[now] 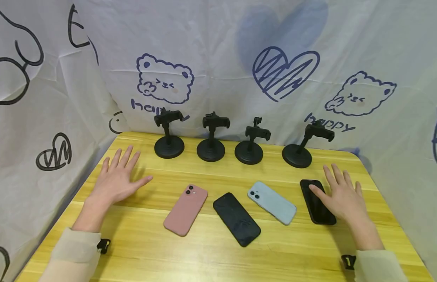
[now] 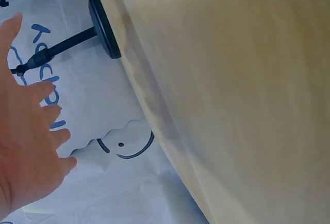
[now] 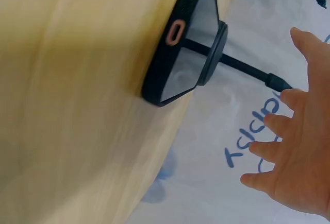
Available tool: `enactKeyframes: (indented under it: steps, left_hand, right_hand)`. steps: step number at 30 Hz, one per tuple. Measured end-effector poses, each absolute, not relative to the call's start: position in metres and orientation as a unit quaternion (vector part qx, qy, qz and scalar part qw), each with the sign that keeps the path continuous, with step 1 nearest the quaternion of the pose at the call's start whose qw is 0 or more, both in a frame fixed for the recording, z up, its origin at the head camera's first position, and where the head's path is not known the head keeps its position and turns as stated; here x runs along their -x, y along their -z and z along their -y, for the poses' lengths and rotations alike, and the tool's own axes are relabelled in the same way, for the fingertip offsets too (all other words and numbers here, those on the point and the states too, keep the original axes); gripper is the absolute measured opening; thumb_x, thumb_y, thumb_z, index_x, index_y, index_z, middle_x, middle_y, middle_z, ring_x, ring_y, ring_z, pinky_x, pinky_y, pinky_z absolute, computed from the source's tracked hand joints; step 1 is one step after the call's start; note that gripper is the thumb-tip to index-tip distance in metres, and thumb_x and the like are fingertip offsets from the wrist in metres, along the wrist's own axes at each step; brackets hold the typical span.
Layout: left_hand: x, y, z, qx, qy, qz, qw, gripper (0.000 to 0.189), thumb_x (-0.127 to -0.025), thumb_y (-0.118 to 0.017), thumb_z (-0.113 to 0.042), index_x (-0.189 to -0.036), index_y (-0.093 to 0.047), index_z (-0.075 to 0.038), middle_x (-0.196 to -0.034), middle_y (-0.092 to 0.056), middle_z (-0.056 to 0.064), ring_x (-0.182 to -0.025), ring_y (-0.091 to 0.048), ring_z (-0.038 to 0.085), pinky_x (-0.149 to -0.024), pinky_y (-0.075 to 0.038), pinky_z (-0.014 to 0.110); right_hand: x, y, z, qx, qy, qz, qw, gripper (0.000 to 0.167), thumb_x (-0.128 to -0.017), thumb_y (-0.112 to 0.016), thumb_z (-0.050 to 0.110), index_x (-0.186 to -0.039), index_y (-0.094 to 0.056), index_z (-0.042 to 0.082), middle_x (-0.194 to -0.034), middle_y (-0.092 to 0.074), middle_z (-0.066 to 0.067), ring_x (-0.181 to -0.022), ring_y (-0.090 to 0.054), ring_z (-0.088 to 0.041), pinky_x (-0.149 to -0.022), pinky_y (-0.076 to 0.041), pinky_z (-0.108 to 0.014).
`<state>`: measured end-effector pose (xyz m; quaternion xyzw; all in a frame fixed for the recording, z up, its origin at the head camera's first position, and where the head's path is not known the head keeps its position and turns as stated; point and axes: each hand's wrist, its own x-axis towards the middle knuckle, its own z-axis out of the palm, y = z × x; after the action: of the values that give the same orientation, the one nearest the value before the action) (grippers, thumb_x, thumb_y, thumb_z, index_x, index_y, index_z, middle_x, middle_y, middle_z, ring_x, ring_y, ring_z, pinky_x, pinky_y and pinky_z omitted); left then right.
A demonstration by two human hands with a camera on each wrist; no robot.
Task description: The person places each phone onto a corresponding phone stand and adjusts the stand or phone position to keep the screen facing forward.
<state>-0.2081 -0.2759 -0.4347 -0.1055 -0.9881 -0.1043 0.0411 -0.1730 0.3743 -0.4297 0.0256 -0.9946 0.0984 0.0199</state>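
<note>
My left hand (image 1: pixel 115 181) is held over the table's left side, fingers spread, holding nothing; the pink phone (image 1: pixel 185 210) lies to its right, camera side up. On the right my other hand (image 1: pixel 345 196) spreads its fingers above a black phone (image 1: pixel 315 207), its thumb overlapping the screen in the head view. The right wrist view shows that hand apart from the phone (image 3: pixel 188 44). Between the hands lie a second black phone (image 1: pixel 236 219), screen up, and a light blue phone (image 1: pixel 272 202), camera side up.
Along the table's back edge stand several black phone stands with round bases, including one at far left (image 1: pixel 169 147) and one at far right (image 1: pixel 296 156). Behind the wooden table (image 1: pixel 204 262) hangs a white cloth (image 1: pixel 218 47) with blue drawings.
</note>
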Motion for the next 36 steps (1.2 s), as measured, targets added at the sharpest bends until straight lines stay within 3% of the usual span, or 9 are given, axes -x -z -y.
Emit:
enactKeyframes:
  steps: [7,14,18,23,29,36]
  left_hand:
    - [0.213,0.429,0.27,0.114,0.127,0.981,0.089,0.098,-0.098,-0.048,-0.073,-0.168,-0.015,-0.013,-0.175,-0.005,0.011,-0.156,-0.014,0.045,-0.124,-0.006,0.067]
    - [0.224,0.421,0.253,0.105,0.202,0.962,0.154,0.086,-0.1,-0.055,-0.062,-0.165,-0.029,-0.014,-0.171,-0.025,0.011,-0.153,-0.028,0.04,-0.122,-0.022,0.063]
    - [0.234,0.42,0.242,0.098,0.254,0.937,0.218,0.071,-0.1,-0.063,-0.047,-0.158,-0.043,-0.011,-0.16,-0.044,0.015,-0.143,-0.043,0.042,-0.113,-0.035,0.063]
    - [0.25,0.425,0.231,0.099,0.328,0.892,0.294,0.051,-0.099,-0.069,-0.023,-0.146,-0.057,-0.006,-0.14,-0.059,0.016,-0.12,-0.059,0.037,-0.093,-0.05,0.057]
    - [0.274,0.431,0.222,0.071,0.408,0.852,0.32,0.038,-0.098,-0.069,-0.01,-0.134,-0.064,-0.002,-0.125,-0.063,0.016,-0.105,-0.064,0.033,-0.079,-0.047,0.038]
    - [0.306,0.438,0.212,0.04,0.469,0.828,0.304,0.032,-0.099,-0.068,-0.009,-0.13,-0.065,0.001,-0.122,-0.061,0.019,-0.103,-0.064,0.033,-0.077,-0.046,0.028]
  right_hand:
    - [0.173,0.421,-0.351,-0.041,-0.093,0.992,0.07,0.091,-0.103,-0.047,0.066,-0.167,-0.017,0.008,-0.164,-0.026,-0.031,-0.142,-0.028,-0.06,-0.112,-0.021,-0.078]
    - [0.172,0.413,-0.313,-0.056,-0.139,0.98,0.131,0.072,-0.105,-0.053,0.055,-0.15,-0.048,0.0,-0.145,-0.05,-0.03,-0.129,-0.048,-0.053,-0.104,-0.039,-0.07]
    - [0.174,0.41,-0.287,-0.086,-0.189,0.963,0.171,0.052,-0.106,-0.059,0.043,-0.136,-0.059,0.0,-0.127,-0.063,-0.023,-0.114,-0.061,-0.043,-0.093,-0.051,-0.062]
    - [0.181,0.41,-0.25,-0.154,-0.247,0.927,0.236,0.029,-0.101,-0.07,0.022,-0.122,-0.068,0.002,-0.109,-0.071,-0.013,-0.095,-0.069,-0.031,-0.077,-0.059,-0.05]
    - [0.192,0.404,-0.204,-0.236,-0.29,0.881,0.291,0.021,-0.094,-0.076,0.01,-0.114,-0.073,0.003,-0.099,-0.074,-0.009,-0.085,-0.071,-0.023,-0.066,-0.06,-0.04]
    - [0.212,0.39,-0.145,-0.327,-0.348,0.818,0.321,0.018,-0.091,-0.078,0.001,-0.109,-0.073,0.0,-0.095,-0.074,-0.011,-0.08,-0.071,-0.022,-0.064,-0.062,-0.038]
